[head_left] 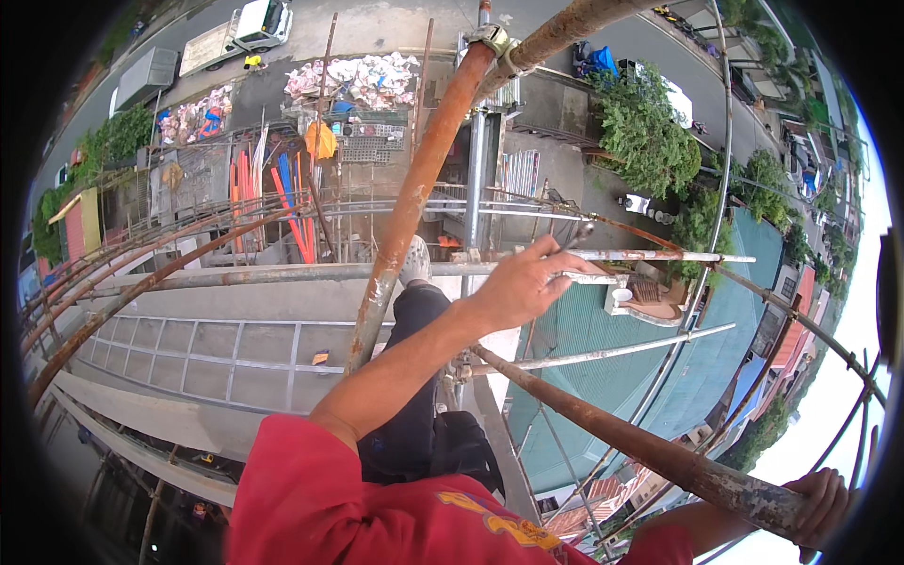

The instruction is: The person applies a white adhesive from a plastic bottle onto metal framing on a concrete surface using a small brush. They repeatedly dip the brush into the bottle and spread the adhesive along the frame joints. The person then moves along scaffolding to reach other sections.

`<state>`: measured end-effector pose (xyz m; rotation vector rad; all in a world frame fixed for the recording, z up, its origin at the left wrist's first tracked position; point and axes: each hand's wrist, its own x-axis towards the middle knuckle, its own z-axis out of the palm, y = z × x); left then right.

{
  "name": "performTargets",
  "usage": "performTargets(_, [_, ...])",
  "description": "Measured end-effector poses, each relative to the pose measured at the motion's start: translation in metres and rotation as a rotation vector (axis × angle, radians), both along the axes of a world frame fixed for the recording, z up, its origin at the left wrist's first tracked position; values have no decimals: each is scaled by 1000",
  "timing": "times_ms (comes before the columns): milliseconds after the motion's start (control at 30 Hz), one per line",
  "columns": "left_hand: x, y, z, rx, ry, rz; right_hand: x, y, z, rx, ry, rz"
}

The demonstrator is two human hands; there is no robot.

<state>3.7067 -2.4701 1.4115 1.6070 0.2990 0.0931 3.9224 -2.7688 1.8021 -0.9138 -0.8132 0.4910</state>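
Note:
My left hand (520, 290) reaches out over the scaffold, its fingers closed around a short metal wrench (578, 234) with a rounded head. It is close to a horizontal pale pipe (659, 255). At the lower right, my right hand (824, 508) is wrapped round the end of a thick rusty pipe (621, 424) that slopes down from the middle. Left of my left hand stands another rusty orange pipe (414, 198), joined to a crossing pipe by a clamp (493, 40). My light-coloured shoe (415, 262) is beside this pipe.
Far below are a street with a white truck (259, 25), heaped sacks (353, 80), orange and blue poles (292, 207) and a tree (648, 132). A green roof (584, 358) spreads at the right. On the left, a metal frame (207, 353) lies over a ledge; more pipes cross around me.

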Motion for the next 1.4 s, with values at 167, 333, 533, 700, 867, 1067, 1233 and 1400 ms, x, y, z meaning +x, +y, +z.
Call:
performTargets(167, [-90,85,-73,460,570,596,-30,45,-14,65,126,113])
performTargets(333, [-143,66,-101,389,991,375,-35,63,-16,44,-37,-4])
performTargets(533, [-134,65,-105,269,1042,346,-27,57,-13,12,73,146])
performTargets(700, [-139,62,-107,254,1025,348,-19,49,-8,-90,43,128])
performTargets(867, [-135,61,-108,273,977,367,-19,42,-9,-84,39,152])
performTargets(1067, [-145,56,-114,249,983,377,-32,63,-9,-91,156,82])
performTargets(1233, [-147,58,-117,289,997,398,-53,74,-15,-40,186,-107])
performTargets(1400, [-144,60,-123,270,1000,384,-61,86,-43,-205,210,-146])
